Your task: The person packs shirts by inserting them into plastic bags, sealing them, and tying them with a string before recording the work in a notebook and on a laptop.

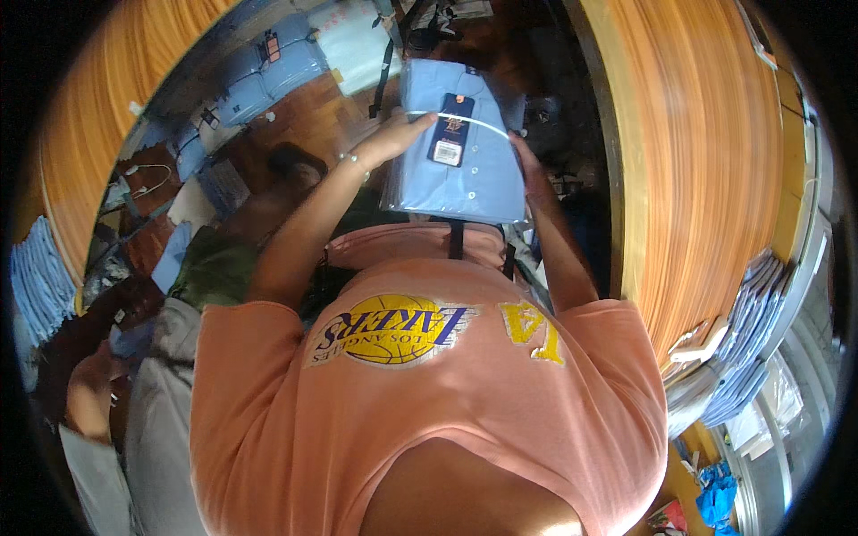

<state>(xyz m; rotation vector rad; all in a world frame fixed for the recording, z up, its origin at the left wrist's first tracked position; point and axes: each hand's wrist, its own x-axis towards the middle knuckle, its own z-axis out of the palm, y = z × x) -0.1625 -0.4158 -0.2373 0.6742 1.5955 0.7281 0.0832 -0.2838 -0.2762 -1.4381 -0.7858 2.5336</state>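
Note:
A folded light-blue shirt (456,183) in a clear plastic bag is held up in front of me, its buttons showing. On its front hangs a dark tag (454,125) with a white label at the lower end. A thin white band (487,125) curves across the upper part of the pack. My left hand (404,136) is closed on the pack's left edge, with the thumb lying on the front by the tag. My right hand (529,165) grips the right edge, its fingers mostly hidden behind the pack.
Several bagged blue shirts (273,76) lie at the far left. Wood-grain panels (693,134) rise close on my right. Folded garments are stacked at the right (746,344) and far left (40,281). Another person's arm (92,393) and grey clothing (165,420) are near my left side.

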